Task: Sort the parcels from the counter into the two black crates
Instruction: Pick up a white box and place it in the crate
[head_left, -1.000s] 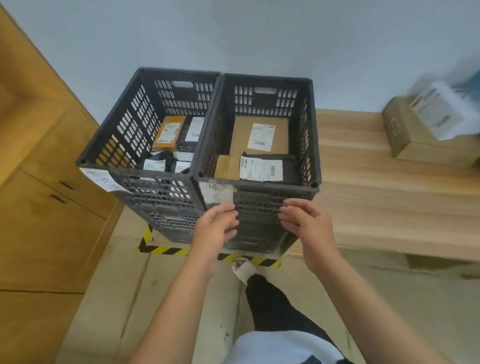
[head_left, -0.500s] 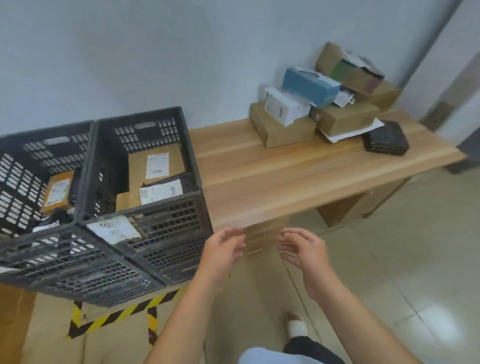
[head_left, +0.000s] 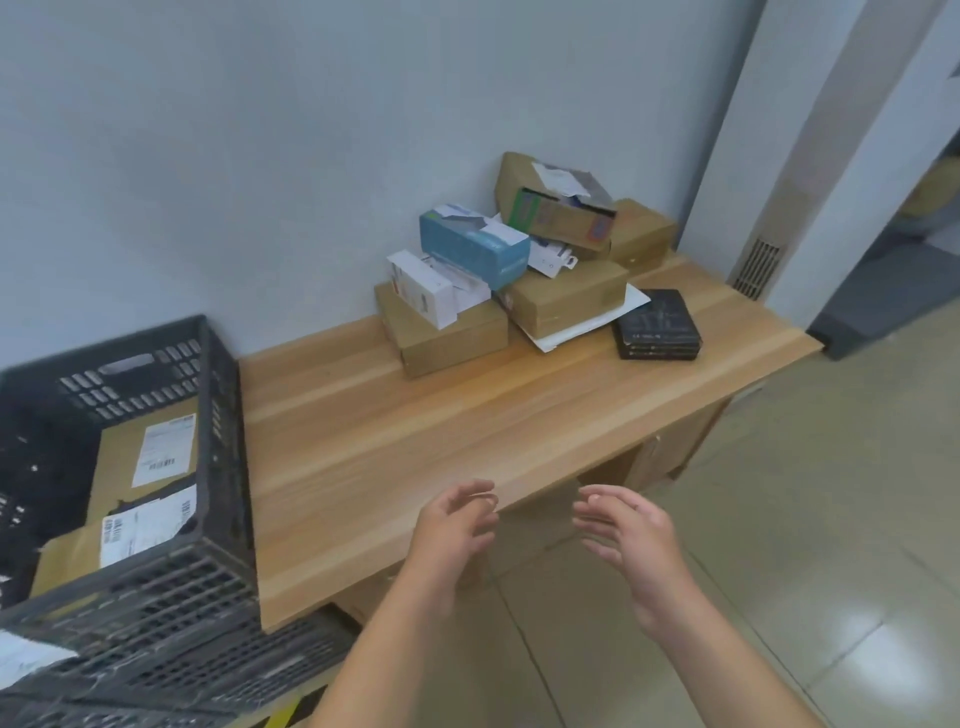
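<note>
A pile of parcels sits at the far right of the wooden counter (head_left: 395, 447): a brown box (head_left: 447, 332), a white box (head_left: 421, 288), a blue box (head_left: 472, 244), another brown box (head_left: 569, 293), a torn brown box (head_left: 558, 200) and a flat black box (head_left: 657, 325). One black crate (head_left: 223, 467) at the left holds a brown parcel (head_left: 124, 457) and labelled bags. My left hand (head_left: 457, 525) and my right hand (head_left: 623, 525) hover empty, fingers relaxed, in front of the counter's near edge.
A white envelope (head_left: 592, 325) lies under the brown box. A second crate's rim (head_left: 130, 670) shows at the lower left. A pillar with a vent (head_left: 756, 267) stands right of the counter. Tiled floor (head_left: 779, 519) spreads to the right.
My view has swung right from the crates to the counter. Both hands left the crate front and now float empty before the counter edge, closer to the parcel pile.
</note>
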